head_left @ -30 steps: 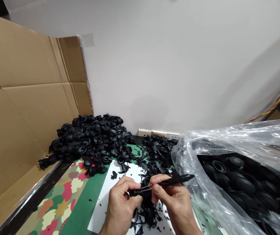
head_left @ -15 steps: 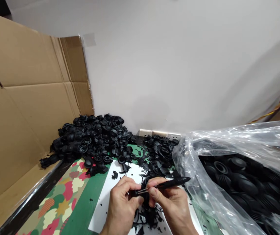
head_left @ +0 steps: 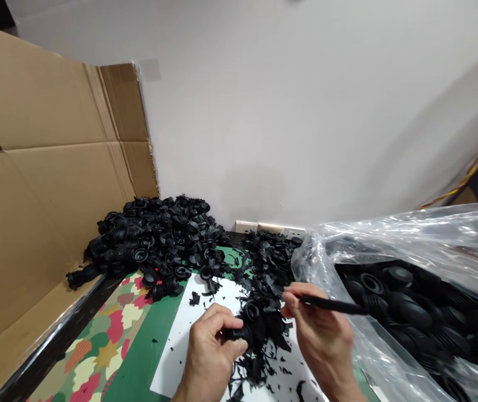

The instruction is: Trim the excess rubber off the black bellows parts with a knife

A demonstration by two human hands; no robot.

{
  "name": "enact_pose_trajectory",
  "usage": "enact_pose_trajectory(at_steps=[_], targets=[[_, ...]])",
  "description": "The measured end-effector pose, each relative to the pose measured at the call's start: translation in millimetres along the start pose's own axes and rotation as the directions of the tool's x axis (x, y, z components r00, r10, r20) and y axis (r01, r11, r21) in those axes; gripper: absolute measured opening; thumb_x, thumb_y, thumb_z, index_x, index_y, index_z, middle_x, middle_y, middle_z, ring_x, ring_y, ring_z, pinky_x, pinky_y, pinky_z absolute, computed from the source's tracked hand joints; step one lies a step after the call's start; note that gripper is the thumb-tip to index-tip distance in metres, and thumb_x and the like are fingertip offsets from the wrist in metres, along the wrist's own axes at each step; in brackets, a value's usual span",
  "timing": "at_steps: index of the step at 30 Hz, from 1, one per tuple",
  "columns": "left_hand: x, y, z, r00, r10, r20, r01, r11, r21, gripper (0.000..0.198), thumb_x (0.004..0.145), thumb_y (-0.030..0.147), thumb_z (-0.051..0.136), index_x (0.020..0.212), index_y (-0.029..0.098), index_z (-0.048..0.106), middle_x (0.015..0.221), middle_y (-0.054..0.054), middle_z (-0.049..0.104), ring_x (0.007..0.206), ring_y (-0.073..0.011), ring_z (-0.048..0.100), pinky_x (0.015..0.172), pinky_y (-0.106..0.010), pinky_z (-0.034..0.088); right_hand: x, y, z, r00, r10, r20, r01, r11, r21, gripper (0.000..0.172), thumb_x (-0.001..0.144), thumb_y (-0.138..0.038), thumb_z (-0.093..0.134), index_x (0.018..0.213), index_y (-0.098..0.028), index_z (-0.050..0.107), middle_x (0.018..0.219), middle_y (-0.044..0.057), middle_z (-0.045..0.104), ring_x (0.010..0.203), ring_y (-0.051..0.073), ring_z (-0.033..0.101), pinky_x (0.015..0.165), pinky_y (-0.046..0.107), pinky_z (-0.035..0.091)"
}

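My left hand (head_left: 211, 349) is closed around a small black rubber part (head_left: 241, 334), held just above a white sheet (head_left: 180, 346). My right hand (head_left: 316, 329) grips a slim black tool (head_left: 333, 305) like a pen, its handle pointing right toward the plastic bag. The tool's tip is hidden behind my fingers. The two hands are apart, with a heap of black scraps (head_left: 264, 318) between and below them.
A pile of black ribbed rubber parts (head_left: 159, 240) lies at the back left against a cardboard wall (head_left: 46, 178). A clear plastic bag (head_left: 410, 290) of more black parts fills the right. A camouflage-patterned mat (head_left: 105, 346) covers the table; a white wall socket strip (head_left: 270, 229) sits behind.
My right hand has pulled the tool away to the right, off the part. My left hand keeps the part in about the same place.
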State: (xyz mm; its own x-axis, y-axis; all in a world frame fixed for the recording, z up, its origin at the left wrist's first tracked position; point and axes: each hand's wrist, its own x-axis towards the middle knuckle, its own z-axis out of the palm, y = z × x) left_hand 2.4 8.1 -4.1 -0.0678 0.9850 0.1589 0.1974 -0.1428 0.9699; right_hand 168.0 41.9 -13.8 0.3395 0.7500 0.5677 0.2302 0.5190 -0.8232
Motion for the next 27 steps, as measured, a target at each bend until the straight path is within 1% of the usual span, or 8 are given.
enact_pose_trajectory(at_steps=[3,5,8,12,16,18,23,27], targets=[[3,1,-1.8,1.0,0.015,-0.021,-0.016,1.0,-0.02,0.018,0.056,0.004,0.062,0.065,0.018,0.068,0.073,-0.002,0.059,0.068,-0.0173,0.055,0.058,-0.025,0.041,3,3,0,0.949,0.311,0.042,-0.314,0.938,0.147,0.024,0.075,-0.041,0.067,0.082,-0.018,0.063,0.065,0.003,0.066,0.053,0.02,0.067,0.044,0.028,0.055],[4,1,-2.6,0.999,0.014,-0.034,-0.015,0.999,-0.035,0.018,0.055,0.004,0.062,0.064,0.018,0.068,0.073,-0.002,0.059,0.067,-0.017,0.054,0.057,-0.025,0.041,0,2,3,0.92,0.376,0.108,-0.391,0.892,0.226,0.029,0.074,-0.046,0.067,0.08,-0.018,0.061,0.073,0.005,0.067,0.062,0.023,0.07,0.048,0.029,0.057],[5,2,-2.6,0.999,0.014,-0.044,-0.016,0.999,-0.047,0.018,0.055,0.004,0.063,0.064,0.019,0.069,0.073,-0.002,0.06,0.068,-0.0172,0.055,0.057,-0.024,0.042,-5,0,7,0.913,0.363,0.188,-0.405,0.869,0.286,0.028,0.077,-0.046,0.064,0.079,-0.019,0.061,0.082,0.005,0.066,0.067,0.023,0.071,0.052,0.03,0.058],[4,2,-2.0,0.998,0.026,-0.061,-0.028,0.999,-0.043,0.018,0.054,0.004,0.064,0.064,0.019,0.069,0.072,-0.001,0.059,0.066,-0.0167,0.055,0.056,-0.024,0.042,-8,0,7,0.916,0.309,0.256,-0.375,0.886,0.272,0.024,0.081,-0.044,0.06,0.083,-0.02,0.062,0.087,0.006,0.067,0.072,0.022,0.07,0.058,0.03,0.056],[3,2,-3.1,0.997,0.031,-0.073,-0.031,0.999,0.008,0.016,0.056,0.007,0.065,0.065,0.019,0.07,0.073,-0.001,0.059,0.059,-0.0145,0.052,0.052,-0.024,0.04,-7,-3,8,0.948,0.154,0.277,-0.218,0.952,0.214,0.018,0.08,-0.039,0.062,0.08,-0.021,0.066,0.085,0.006,0.066,0.08,0.022,0.065,0.065,0.03,0.053],[3,2,-3.8,0.996,0.031,-0.084,-0.029,0.999,0.031,0.015,0.056,0.007,0.065,0.065,0.018,0.07,0.074,-0.001,0.059,0.058,-0.014,0.051,0.051,-0.024,0.04,-8,-4,9,0.954,0.119,0.274,-0.183,0.958,0.219,0.017,0.077,-0.038,0.065,0.076,-0.021,0.067,0.079,0.005,0.065,0.075,0.021,0.063,0.064,0.03,0.052],[3,2,-4.0,0.995,0.012,-0.097,-0.009,0.999,0.031,0.015,0.056,0.008,0.066,0.066,0.018,0.069,0.076,-0.002,0.059,0.063,-0.0165,0.054,0.052,-0.024,0.041,-15,-9,12,0.904,0.235,0.358,-0.349,0.889,0.296,0.02,0.074,-0.038,0.068,0.078,-0.019,0.067,0.07,0.003,0.065,0.058,0.018,0.061,0.054,0.028,0.05],[2,3,-3.6,0.996,0.017,-0.087,-0.016,1.0,0.009,0.014,0.056,0.009,0.068,0.066,0.018,0.069,0.075,-0.002,0.058,0.067,-0.018,0.055,0.054,-0.025,0.042,-20,-16,15,0.885,0.225,0.408,-0.352,0.896,0.27,0.017,0.074,-0.035,0.069,0.075,-0.018,0.067,0.069,0.003,0.064,0.059,0.018,0.06,0.055,0.028,0.05]])
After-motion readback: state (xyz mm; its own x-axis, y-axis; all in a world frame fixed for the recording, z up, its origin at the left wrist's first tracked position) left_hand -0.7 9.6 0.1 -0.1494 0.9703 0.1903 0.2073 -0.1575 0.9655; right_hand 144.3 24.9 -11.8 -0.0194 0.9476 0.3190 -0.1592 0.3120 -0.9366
